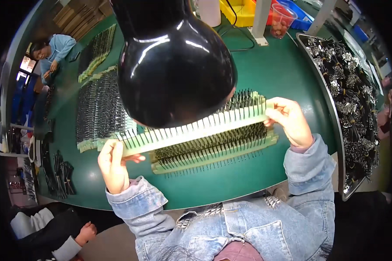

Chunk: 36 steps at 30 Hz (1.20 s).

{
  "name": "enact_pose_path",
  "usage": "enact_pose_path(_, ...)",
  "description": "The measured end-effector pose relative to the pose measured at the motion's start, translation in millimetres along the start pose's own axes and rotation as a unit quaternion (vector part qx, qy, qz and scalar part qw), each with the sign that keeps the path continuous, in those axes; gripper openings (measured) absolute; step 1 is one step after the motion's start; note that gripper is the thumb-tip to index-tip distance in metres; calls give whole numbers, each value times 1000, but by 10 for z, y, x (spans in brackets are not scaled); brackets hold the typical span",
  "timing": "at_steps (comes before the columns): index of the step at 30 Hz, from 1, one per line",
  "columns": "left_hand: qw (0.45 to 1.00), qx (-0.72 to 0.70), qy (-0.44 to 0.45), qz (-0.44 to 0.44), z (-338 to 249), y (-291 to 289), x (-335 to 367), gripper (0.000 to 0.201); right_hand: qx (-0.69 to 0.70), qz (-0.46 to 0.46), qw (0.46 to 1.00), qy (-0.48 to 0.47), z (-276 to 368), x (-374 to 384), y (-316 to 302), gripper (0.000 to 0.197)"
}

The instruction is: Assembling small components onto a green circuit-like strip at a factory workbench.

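Note:
A long pale green strip [191, 132] with a row of thin black pins along its upper edge is held up between my two hands. My left hand [114, 164] pinches its left end between thumb and fingers. At the other end, my right hand [290, 121] grips the strip in the same way. Below it on the table lies a stack of similar green strips [213, 154] with black pins sticking out. The lamp head in front hides part of what lies behind the held strip.
A black lamp head [178, 74] hangs low over the green table [274, 65]. More pinned strips [98, 108] lie at left, near bundled black leads [61, 176]. A metal tray [335, 108] of black leads with metal ends stands right. Another person [56, 52] sits far left.

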<state>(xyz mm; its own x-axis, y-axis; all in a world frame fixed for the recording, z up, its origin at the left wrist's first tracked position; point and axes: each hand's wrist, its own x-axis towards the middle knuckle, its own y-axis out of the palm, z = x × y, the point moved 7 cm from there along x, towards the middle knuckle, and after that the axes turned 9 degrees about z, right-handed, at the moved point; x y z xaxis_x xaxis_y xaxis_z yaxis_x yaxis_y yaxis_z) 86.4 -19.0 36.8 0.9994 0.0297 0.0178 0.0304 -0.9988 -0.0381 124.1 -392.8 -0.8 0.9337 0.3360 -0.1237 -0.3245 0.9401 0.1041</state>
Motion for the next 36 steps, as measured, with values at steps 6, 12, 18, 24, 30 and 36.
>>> enact_pose_path(6, 997, -56, 34, -37, 116, -145, 142, 15, 96, 0, 994, -43, 28, 233, 75, 21)
enact_pose_path(12, 993, -67, 36, -86, 133, -213, 91, 14, 66, 49, 996, -36, -17, 263, 184, 22)
enact_pose_path(18, 989, -66, 39, -128, 112, -305, -5, 14, 69, 73, 995, -7, 15, 200, 273, 23)
enact_pose_path(24, 986, -85, 19, -142, 184, -409, -70, 16, 81, 72, 994, 30, 33, 120, 331, 24)
enact_pose_path(30, 986, -60, 56, -147, 177, -437, -126, 17, 86, 76, 993, 36, 45, 113, 348, 25)
enact_pose_path(36, 985, -151, 63, -50, 283, -523, -153, 16, 78, 65, 995, 23, -32, 156, 291, 25)
